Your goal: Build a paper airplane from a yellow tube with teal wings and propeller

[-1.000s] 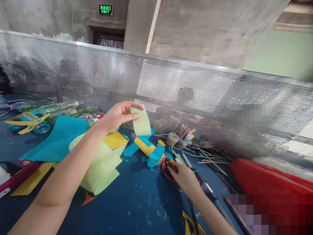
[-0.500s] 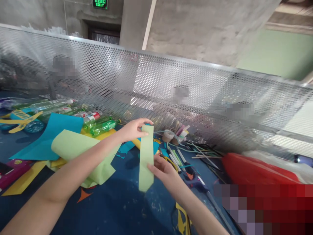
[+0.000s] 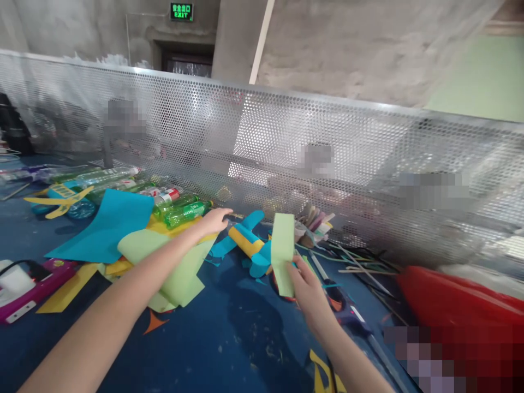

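Several sheets of coloured paper lie scattered over a dark blue tabletop (image 3: 229, 338) that fills the lower half of the frame. A perforated metal screen (image 3: 286, 136) runs across the middle. Above it are bare concrete walls and a lit green exit sign (image 3: 181, 11) at the top left.

At centre left a teal sheet (image 3: 106, 224) overlaps pale green sheets (image 3: 180, 275), with green bottles (image 3: 182, 211) lying just behind them. A magenta tool (image 3: 35, 284) sits at the lower left edge and a red object (image 3: 450, 300) at the lower right. Loose sticks and pens (image 3: 347, 262) lie along the foot of the screen. A blue-and-yellow paper model (image 3: 245, 240) rests at centre, between the two hands.

The left hand (image 3: 215, 220) is stretched flat with loose fingers and holds nothing. It is just left of the model and near the bottles; whether it touches the paper beneath cannot be told. The right hand (image 3: 311, 295) pinches the lower end of a green paper strip (image 3: 283, 248) between thumb and fingers. The strip stands upright just right of centre, with its top curled over, and it covers the model's right end.
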`<state>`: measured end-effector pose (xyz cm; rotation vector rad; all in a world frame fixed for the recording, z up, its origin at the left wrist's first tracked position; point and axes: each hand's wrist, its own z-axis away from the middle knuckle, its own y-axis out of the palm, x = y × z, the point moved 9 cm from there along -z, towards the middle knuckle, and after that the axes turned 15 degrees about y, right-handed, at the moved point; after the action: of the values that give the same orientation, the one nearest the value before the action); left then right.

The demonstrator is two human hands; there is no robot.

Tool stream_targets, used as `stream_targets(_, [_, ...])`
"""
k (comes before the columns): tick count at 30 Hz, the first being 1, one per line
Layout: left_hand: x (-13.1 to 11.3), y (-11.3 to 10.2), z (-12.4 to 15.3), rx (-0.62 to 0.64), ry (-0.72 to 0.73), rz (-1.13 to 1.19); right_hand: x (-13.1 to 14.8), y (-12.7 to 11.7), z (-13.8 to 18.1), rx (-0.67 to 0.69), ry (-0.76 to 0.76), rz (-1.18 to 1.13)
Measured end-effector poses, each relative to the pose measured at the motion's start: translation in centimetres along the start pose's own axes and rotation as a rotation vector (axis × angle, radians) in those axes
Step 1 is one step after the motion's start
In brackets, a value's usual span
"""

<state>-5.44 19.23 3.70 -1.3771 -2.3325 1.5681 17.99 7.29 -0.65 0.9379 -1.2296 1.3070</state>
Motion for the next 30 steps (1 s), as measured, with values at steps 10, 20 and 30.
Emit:
stream_targets(10, [3.0,3.3,1.1,0.058,0.021,-0.092,0.9,-3.1,-0.5,-0.198,-0.106,-0.233])
stream_targets(20, [3.7,3.2,1.2,0.09,0.073,0.117,0.2,-5.5,-1.4,-0.329,-0.123,-0.227])
stream_targets(30, [2.1,0.4,1.1,0.087,0.031,0.523,-0.3,-6.3,-2.2,-0.346,-0.082,-0.165])
